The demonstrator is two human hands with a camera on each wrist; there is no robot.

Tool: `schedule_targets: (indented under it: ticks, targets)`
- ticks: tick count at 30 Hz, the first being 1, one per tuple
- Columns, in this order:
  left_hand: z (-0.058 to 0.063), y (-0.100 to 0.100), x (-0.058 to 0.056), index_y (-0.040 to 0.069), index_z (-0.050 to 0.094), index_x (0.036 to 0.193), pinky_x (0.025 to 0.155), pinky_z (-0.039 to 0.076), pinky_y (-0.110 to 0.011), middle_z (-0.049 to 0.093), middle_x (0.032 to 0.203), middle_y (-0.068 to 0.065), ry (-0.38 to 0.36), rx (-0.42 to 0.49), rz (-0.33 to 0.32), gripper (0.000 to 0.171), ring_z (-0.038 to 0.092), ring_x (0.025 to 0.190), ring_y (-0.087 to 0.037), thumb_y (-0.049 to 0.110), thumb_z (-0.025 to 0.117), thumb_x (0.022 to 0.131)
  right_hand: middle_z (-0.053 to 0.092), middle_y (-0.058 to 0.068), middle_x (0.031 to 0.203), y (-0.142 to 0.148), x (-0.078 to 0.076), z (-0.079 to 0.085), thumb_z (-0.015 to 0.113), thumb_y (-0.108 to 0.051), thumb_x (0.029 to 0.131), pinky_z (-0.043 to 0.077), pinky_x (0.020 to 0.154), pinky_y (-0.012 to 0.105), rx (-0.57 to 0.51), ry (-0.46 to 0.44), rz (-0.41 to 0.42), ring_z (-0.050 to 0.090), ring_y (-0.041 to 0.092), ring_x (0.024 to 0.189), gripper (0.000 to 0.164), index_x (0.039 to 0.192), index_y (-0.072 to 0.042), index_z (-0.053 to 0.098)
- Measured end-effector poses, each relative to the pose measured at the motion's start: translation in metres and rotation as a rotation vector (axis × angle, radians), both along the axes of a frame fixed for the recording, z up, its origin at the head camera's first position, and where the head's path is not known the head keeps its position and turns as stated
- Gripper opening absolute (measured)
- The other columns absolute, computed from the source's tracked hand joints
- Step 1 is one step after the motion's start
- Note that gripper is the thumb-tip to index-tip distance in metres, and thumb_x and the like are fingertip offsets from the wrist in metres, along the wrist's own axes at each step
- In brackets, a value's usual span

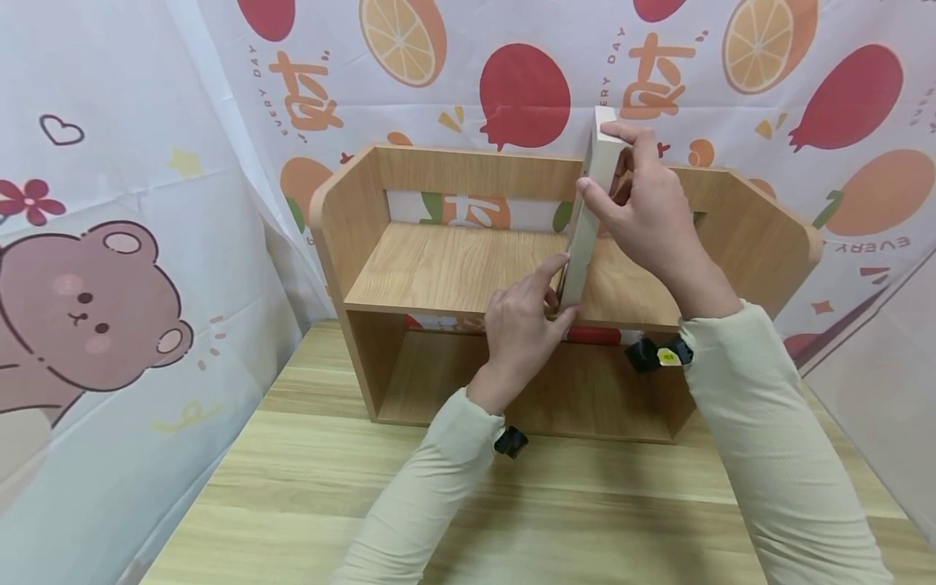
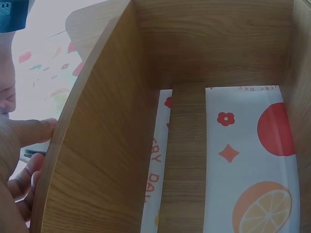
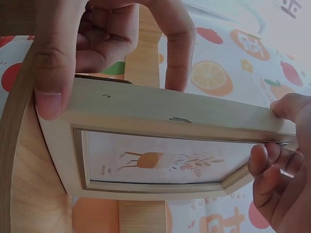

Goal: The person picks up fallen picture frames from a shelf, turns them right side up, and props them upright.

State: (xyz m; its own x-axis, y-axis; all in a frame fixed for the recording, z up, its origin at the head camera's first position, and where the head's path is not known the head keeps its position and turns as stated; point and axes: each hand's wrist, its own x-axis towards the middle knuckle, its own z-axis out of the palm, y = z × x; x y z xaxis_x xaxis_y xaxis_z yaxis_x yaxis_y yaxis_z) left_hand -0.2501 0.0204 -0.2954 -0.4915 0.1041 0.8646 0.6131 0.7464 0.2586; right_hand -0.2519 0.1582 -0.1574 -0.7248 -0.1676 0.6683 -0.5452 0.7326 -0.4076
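A cream-coloured picture frame [image 1: 588, 211] stands upright on the upper board of a wooden desk shelf [image 1: 439, 268], its narrow edge towards me. Its glazed front with a plant print [image 3: 150, 162] shows in the right wrist view. My right hand [image 1: 654, 203] grips the frame's top end, thumb on the near edge and a finger over the top. Lower down, my left hand [image 1: 522, 317] holds the bottom end between thumb and index finger, right by the board's front edge. In the left wrist view the left fingers [image 2: 31, 182] are partly hidden behind that board.
The shelf has tall side panels [image 1: 768, 236] and a lower compartment [image 1: 585, 390]. It stands on a light wooden table [image 1: 292, 487]. Fruit-printed cloth [image 1: 526, 89] hangs close behind it, and a bear-printed curtain [image 1: 95, 309] hangs to the left.
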Motion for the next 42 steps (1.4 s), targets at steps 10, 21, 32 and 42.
schedule_targets:
  ticks: [10, 21, 32, 42]
  targets:
    - [-0.001, 0.006, -0.002, 0.021, 0.057, 0.124, 0.057, 0.04, -0.027, 0.065, 0.071, 0.006, 0.023, -0.012, -0.009, 0.058, 0.059, 0.06, -0.006, 0.029, 0.084, 0.073, 0.059, 0.017, 0.107, 0.009, 0.001, 0.0, 0.058, -0.026, 0.095, 0.041, 0.063, 0.014, 0.005, -0.006, 0.037, 0.053, 0.022, 0.075, 0.055, 0.141, -0.012, 0.033]
    - [0.0, 0.006, 0.0, 0.022, 0.058, 0.127, 0.057, 0.034, -0.025, 0.065, 0.072, 0.004, -0.023, -0.006, -0.05, 0.057, 0.059, 0.06, -0.006, 0.029, 0.083, 0.076, 0.06, 0.017, 0.112, 0.013, 0.001, 0.0, 0.059, -0.026, 0.095, 0.042, 0.064, 0.014, -0.018, -0.023, 0.06, 0.052, 0.02, 0.076, 0.054, 0.142, -0.016, 0.035]
    - [0.003, 0.0, -0.002, 0.024, 0.059, 0.129, 0.056, 0.036, -0.025, 0.067, 0.073, 0.005, -0.046, -0.039, -0.09, 0.055, 0.061, 0.06, -0.006, 0.026, 0.08, 0.078, 0.057, 0.015, 0.117, 0.017, 0.002, -0.001, 0.059, -0.029, 0.094, 0.043, 0.063, 0.014, -0.061, -0.066, 0.055, 0.052, 0.022, 0.081, 0.057, 0.144, -0.023, 0.033]
    - [0.013, -0.01, 0.001, 0.025, 0.058, 0.133, 0.047, 0.035, -0.019, 0.072, 0.079, 0.002, -0.227, -0.044, -0.211, 0.047, 0.068, 0.066, -0.008, 0.018, 0.07, 0.088, 0.054, 0.015, 0.123, 0.019, 0.004, -0.002, 0.059, -0.029, 0.095, 0.046, 0.06, 0.011, -0.075, -0.097, 0.058, 0.058, 0.027, 0.084, 0.059, 0.145, -0.025, 0.03]
